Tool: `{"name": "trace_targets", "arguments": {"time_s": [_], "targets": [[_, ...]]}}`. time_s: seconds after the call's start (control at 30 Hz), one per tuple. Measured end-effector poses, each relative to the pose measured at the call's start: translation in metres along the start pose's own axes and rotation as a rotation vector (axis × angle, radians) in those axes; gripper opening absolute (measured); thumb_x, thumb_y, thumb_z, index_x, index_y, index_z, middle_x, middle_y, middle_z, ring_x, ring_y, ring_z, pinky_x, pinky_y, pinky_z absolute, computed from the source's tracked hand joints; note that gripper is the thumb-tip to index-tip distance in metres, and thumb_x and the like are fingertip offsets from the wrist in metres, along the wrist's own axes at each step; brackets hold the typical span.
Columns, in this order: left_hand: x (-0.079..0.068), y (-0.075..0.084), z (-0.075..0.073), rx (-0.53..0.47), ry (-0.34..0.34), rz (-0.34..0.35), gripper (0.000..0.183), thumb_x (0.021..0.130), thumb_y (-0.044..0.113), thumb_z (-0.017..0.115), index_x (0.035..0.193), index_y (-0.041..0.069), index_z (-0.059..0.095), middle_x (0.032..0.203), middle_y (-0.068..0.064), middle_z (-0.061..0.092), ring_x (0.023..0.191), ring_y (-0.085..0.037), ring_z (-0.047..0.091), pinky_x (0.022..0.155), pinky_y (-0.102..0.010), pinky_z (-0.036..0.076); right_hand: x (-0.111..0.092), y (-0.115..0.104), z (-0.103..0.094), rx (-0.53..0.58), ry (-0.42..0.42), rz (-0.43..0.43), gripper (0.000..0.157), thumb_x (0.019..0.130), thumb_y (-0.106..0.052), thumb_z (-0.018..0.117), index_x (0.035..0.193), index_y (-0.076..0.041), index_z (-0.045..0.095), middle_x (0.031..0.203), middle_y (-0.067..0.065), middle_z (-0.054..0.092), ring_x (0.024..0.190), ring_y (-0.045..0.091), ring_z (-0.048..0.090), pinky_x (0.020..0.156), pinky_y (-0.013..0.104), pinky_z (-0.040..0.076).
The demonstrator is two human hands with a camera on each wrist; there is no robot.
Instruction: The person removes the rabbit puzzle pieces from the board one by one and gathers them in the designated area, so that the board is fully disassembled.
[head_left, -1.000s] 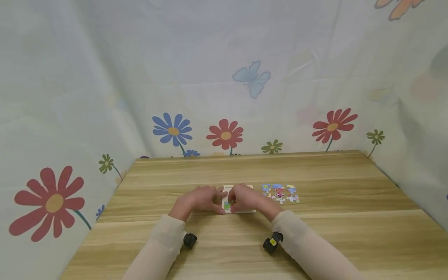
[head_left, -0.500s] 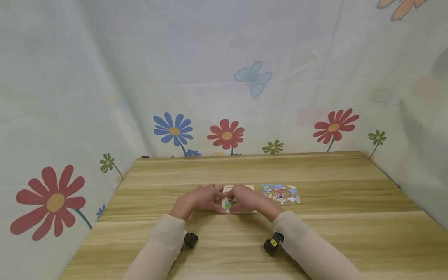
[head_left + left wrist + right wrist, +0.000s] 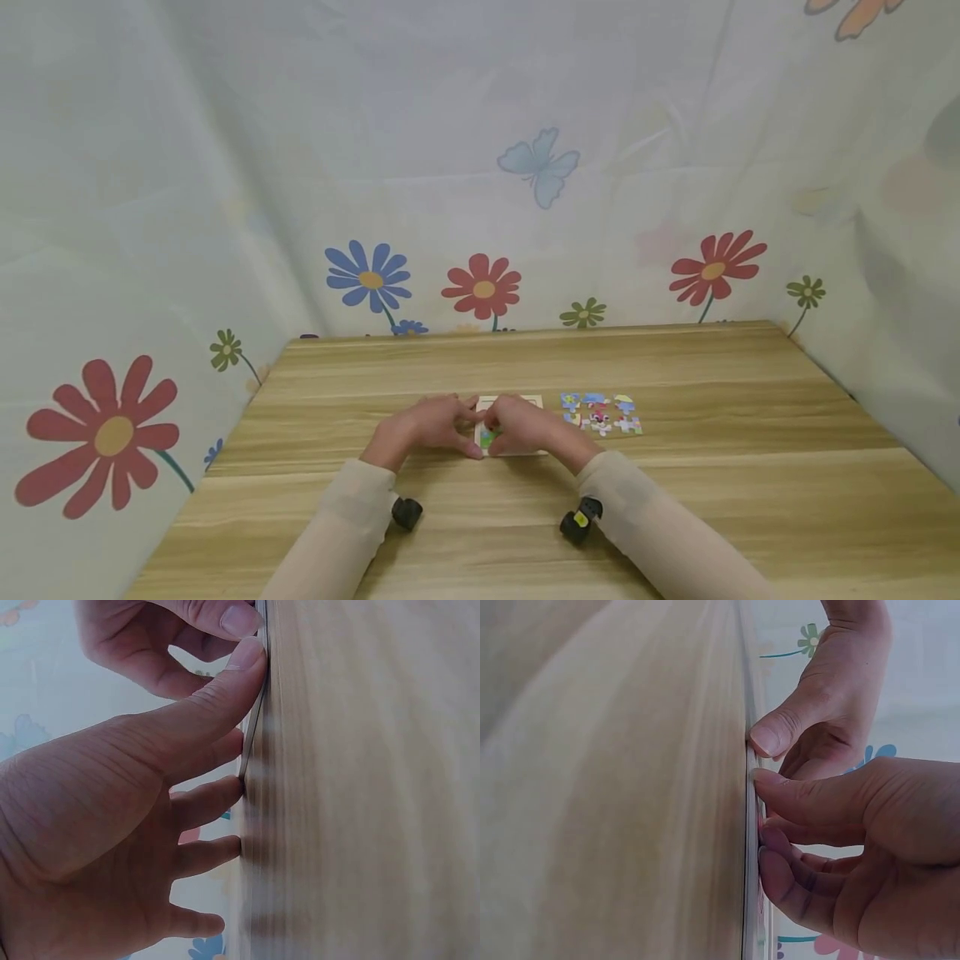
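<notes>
A pale, shallow puzzle tray (image 3: 534,400) lies on the table in front of me, with a green puzzle piece (image 3: 486,438) showing in its left part. My left hand (image 3: 437,422) is at the tray's left side. Its thumb presses the near-left edge, and its other fingers spread out behind, tips down at the table. Over the tray, my right hand (image 3: 522,423) bends its fingers and thumb round a puzzle piece, which those fingertips mostly hide. A trace of red shows by them in the right wrist view. Much of the tray is covered by this hand.
Right of the tray lie several loose puzzle pieces (image 3: 598,423) with blue, pink and white printing, grouped closely. The wooden table (image 3: 675,508) reaches back to a flower-printed cloth (image 3: 420,183). Each wrist carries a small black camera.
Both hands stay almost in place at the tray. The right fingertips shift very slightly over the piece. The loose pieces have not moved.
</notes>
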State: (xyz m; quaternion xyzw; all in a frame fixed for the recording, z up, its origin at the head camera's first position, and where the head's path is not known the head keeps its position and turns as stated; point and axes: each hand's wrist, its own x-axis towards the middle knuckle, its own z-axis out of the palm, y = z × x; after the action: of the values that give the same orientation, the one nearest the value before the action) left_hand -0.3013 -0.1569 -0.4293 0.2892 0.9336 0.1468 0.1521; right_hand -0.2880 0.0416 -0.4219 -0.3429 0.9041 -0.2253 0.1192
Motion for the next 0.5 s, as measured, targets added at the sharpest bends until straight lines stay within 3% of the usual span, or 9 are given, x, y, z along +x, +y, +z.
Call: {"name": "trace_targets", "arguments": {"time_s": [0.13, 0.27, 0.5], "targets": [[0.0004, 0.0006, 0.0002, -0.002, 0.0, 0.013, 0.071, 0.081, 0.05, 0.079, 0.143, 0.022, 0.057, 0.156, -0.01, 0.038, 0.141, -0.034, 0.039, 0.111, -0.045, 0.037, -0.0011, -0.0009, -0.0005, -0.01, 0.008, 0.017, 0.014, 0.08, -0.007, 0.082, 0.088, -0.002, 0.072, 0.085, 0.002, 0.066, 0.079, 0.016, 0.054, 0.074, 0.034, 0.049], [0.0001, 0.0015, 0.0006, -0.006, 0.003, 0.012, 0.071, 0.081, 0.049, 0.08, 0.142, 0.021, 0.058, 0.155, -0.01, 0.04, 0.14, -0.034, 0.041, 0.11, -0.044, 0.039, -0.0022, -0.0009, -0.0002, -0.006, 0.022, 0.028, 0.025, 0.079, -0.007, 0.083, 0.1, 0.001, 0.071, 0.095, 0.008, 0.068, 0.092, 0.021, 0.059, 0.085, 0.04, 0.052], [-0.0005, 0.0028, -0.0002, -0.001, 0.002, 0.001, 0.069, 0.08, 0.048, 0.081, 0.139, 0.017, 0.062, 0.155, -0.009, 0.041, 0.136, -0.031, 0.046, 0.107, -0.042, 0.041, -0.0022, -0.0003, 0.0006, 0.03, 0.037, 0.023, 0.038, 0.078, -0.005, 0.084, 0.111, 0.002, 0.067, 0.099, 0.01, 0.067, 0.093, 0.022, 0.06, 0.081, 0.036, 0.053]]}}
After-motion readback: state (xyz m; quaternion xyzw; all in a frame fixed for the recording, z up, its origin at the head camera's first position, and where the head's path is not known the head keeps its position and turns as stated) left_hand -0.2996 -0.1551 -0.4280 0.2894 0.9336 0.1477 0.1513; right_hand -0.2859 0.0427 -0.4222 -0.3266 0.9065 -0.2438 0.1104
